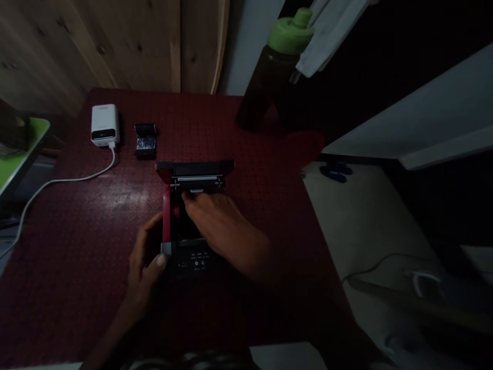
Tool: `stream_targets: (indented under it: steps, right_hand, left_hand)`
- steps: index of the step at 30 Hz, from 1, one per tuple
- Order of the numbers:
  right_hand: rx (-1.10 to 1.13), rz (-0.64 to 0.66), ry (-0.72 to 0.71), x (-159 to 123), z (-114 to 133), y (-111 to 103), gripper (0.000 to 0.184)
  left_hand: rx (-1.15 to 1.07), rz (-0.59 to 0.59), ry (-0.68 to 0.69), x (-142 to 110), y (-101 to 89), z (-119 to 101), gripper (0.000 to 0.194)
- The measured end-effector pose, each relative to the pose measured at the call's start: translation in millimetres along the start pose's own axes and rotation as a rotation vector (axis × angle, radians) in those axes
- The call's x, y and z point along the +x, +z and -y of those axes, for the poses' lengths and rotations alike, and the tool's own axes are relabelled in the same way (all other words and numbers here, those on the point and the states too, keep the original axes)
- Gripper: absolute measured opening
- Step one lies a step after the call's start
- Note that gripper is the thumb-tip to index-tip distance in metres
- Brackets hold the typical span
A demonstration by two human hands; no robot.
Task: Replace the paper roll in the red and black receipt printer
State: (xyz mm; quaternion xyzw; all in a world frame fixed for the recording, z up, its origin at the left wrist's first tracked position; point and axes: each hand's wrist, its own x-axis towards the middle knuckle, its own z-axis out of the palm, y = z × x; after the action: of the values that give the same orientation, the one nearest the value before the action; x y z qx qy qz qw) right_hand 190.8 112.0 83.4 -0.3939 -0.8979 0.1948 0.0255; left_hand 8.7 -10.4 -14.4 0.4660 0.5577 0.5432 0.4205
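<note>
A small black and red printer (194,262) sits on the dark red table, its lid (195,167) raised at the back and buttons on its front panel. My left hand (145,257) grips the printer's left side, thumb on the front corner and fingers along the outer wall. My right hand (215,218) reaches into the open compartment from the right, fingers curled down near the roller. Whatever those fingertips hold or touch is hidden in shadow. Behind the printer to the left lies a short black ribbon (145,141) wound between two spools.
A white power bank (105,125) with a plugged-in white cable (73,179) lies at the table's back left. A dark bottle with a green cap (265,72) stands at the back right. Slippers (335,172) are on the floor beyond the right edge.
</note>
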Motion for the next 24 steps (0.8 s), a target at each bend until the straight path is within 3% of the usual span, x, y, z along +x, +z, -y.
stream_targets:
  steps: [5,13,16,19,22,24]
  right_hand:
    - [-0.089,0.169,0.115,16,8,-3,0.043]
    - [-0.169,0.187,0.143,26,18,-10,0.037]
    - [-0.262,0.074,0.161,16,26,-7,0.033]
    - [-0.302,-0.112,0.082,-6,26,-8,0.027]
    - [-0.153,-0.305,0.07,-37,14,-17,0.018]
    - [0.056,-0.441,0.168,-59,-2,-22,0.016]
  left_hand:
    - [0.016,-0.003,-0.014,1,0.2,1,0.062]
    - [0.036,0.023,-0.051,2,0.3,-8,0.064]
    - [0.042,0.015,-0.068,3,-0.4,-11,0.067]
    - [0.058,0.018,-0.069,3,-1.2,-12,0.066]
    - [0.068,0.014,-0.068,1,-2.6,-12,0.063]
    - [0.062,0.007,-0.094,0,-3.5,-9,0.064]
